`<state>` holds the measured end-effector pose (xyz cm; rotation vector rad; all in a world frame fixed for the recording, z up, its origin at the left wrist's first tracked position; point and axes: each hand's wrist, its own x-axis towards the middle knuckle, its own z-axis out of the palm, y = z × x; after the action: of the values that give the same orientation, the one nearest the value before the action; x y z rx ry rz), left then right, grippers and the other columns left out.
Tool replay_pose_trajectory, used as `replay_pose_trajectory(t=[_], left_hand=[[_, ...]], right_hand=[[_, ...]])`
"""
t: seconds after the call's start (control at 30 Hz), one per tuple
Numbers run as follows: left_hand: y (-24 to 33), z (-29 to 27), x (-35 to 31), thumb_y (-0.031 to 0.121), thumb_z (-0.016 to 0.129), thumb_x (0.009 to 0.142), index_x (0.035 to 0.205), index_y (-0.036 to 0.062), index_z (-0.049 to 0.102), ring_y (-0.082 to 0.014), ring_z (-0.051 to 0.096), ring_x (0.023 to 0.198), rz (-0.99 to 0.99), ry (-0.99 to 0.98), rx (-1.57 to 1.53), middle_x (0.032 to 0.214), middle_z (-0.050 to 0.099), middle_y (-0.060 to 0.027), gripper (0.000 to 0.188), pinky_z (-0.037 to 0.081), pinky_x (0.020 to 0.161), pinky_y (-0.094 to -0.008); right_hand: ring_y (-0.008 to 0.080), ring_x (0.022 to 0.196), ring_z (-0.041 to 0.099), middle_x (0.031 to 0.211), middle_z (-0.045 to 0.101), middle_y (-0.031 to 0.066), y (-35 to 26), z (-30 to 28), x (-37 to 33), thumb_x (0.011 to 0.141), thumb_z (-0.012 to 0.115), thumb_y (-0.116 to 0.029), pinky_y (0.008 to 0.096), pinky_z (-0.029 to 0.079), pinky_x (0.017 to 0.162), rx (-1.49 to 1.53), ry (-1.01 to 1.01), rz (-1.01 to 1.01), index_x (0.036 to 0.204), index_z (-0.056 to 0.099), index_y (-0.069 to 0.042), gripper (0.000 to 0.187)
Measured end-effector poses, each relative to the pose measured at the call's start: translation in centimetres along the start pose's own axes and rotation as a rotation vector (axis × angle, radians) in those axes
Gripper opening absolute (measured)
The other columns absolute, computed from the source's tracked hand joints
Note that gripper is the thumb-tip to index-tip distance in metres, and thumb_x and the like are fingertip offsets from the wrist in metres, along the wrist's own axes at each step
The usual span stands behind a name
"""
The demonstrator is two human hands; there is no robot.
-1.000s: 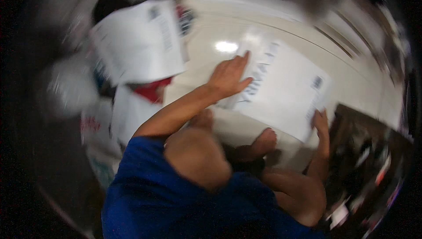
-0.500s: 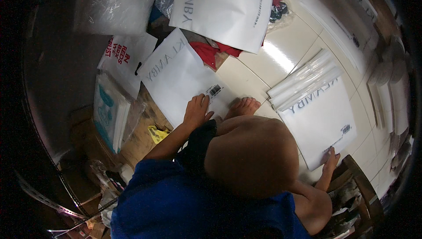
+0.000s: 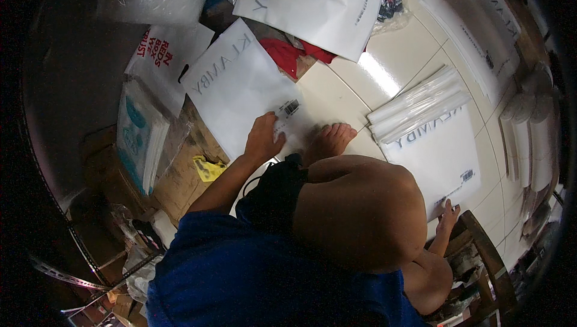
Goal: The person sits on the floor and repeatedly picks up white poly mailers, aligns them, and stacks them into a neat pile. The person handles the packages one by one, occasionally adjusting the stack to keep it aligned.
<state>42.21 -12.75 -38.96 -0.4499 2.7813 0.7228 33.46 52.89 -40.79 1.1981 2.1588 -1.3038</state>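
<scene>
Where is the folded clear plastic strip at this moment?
In the head view, right of centre, the folded clear plastic strip lies at the far end of the flat white printed plastic bag by the right hand.

A big bare knee (image 3: 360,213) is bent up between the two hands. To the left of the knee, the left arm (image 3: 225,184) comes out of a blue sleeve (image 3: 207,228) and reaches forward. The left hand (image 3: 262,137) is back side up, ahead of the knee and to its left. Its fingers are close together, and its thumb sticks out to the right. To the right of the knee, the right forearm (image 3: 442,241) points forward. The right hand (image 3: 448,214) has bent fingers; I can't tell if they pinch. A bare foot (image 3: 329,145) is just ahead of the knee.
</scene>
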Motion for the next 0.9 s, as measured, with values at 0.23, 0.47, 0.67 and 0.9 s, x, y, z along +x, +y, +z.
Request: replay_pose_trajectory(t=[0.23,0.47,0.67,0.9], left_hand=[[1.0,1.1,-2.1,0.039,0.075,0.073,0.128,0.0043,0.049,-0.0406,0.031,0.13,0.07,-0.099,0.256,0.143,0.031,-0.0237,0.07,0.032,0.107,-0.045],[0.9,1.6,-1.8,0.026,0.073,0.076,0.105,0.0029,0.06,-0.0427,0.034,0.126,0.136,0.015,0.194,0.14,0.036,-0.0245,0.04,0.035,0.104,-0.0471],[0.4,2.6,-1.3,0.01,0.066,0.077,0.09,0.0014,0.059,-0.0438,0.04,0.121,0.157,0.109,0.201,0.135,0.042,-0.0246,0.018,0.04,0.099,-0.0468],[-1.4,0.6,-1.4,0.004,0.059,0.083,0.097,-0.0011,0.059,-0.0326,0.056,0.11,-0.004,0.143,-0.262,0.115,0.06,-0.0187,0.015,0.044,0.096,-0.0376]], right_hand=[[0.0291,0.104,0.052,0.124,0.042,0.0194,0.8,0.4,1.4,0.089,0.062,-0.013,0.0365,0.054,0.079,-0.002,0.012,0.018,0.141,0.02,-0.003,0.068],[0.0303,0.11,0.05,0.133,0.038,0.0211,0.1,-0.2,0.2,0.09,0.062,-0.016,0.0384,0.051,0.086,-0.024,-0.069,-0.076,0.144,0.017,-0.002,0.072],[0.0317,0.117,0.047,0.14,0.033,0.0222,0.7,0.0,1.3,0.091,0.062,-0.017,0.0385,0.05,0.089,-0.045,0.0,0.041,0.145,0.015,-0.002,0.074],[0.0328,0.117,0.048,0.142,0.032,0.0229,0.7,-0.3,0.8,0.091,0.06,-0.019,0.0389,0.048,0.09,-0.029,-0.06,0.008,0.146,0.015,-0.002,0.073]])
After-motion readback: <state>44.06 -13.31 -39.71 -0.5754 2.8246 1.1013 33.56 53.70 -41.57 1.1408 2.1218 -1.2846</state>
